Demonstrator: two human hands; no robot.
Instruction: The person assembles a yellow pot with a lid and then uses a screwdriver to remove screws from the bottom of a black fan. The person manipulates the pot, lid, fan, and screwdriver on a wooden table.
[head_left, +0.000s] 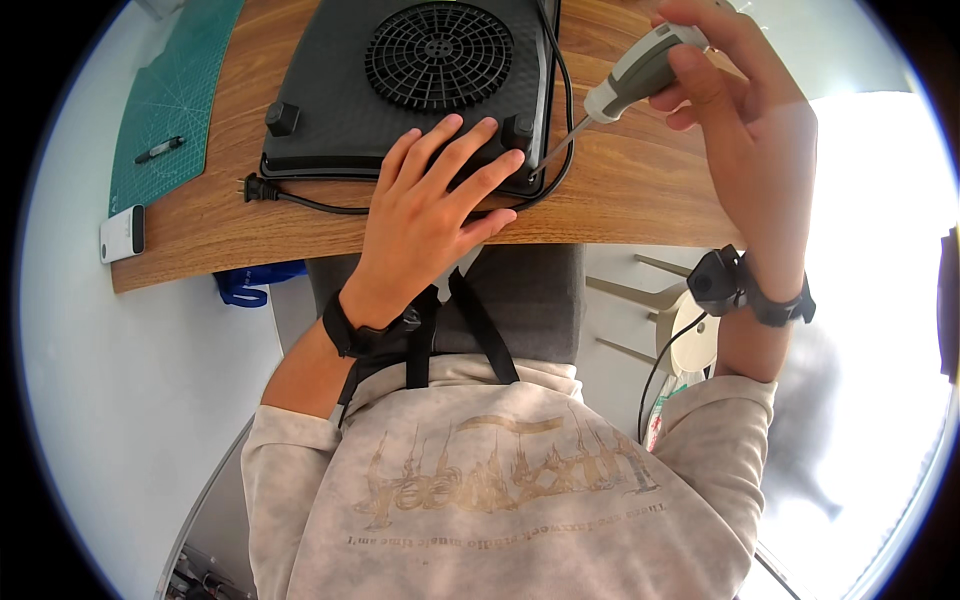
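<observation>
A black, flat induction cooker [335, 95] lies underside up, showing a round fan grille [438, 55] and stubby feet [282, 118]. My left hand [422, 205] rests on its near edge, fingers spread and pressing flat, gripping nothing. With my right hand [750, 135] I hold a grey-and-white screwdriver [642, 72] by its handle. Its thin shaft slants down to the cooker's near right corner, where the tip meets a small spot that looks like a screw hole. Whether a screw sits there is too small to tell.
The cooker's black power cord [568, 110] loops round its right side and along the front, ending in a plug [260, 187]. A green cutting mat [170, 100] with a pen [160, 150] lies left, beside a small white device [122, 235]. The wooden table's [640, 215] front edge is near me.
</observation>
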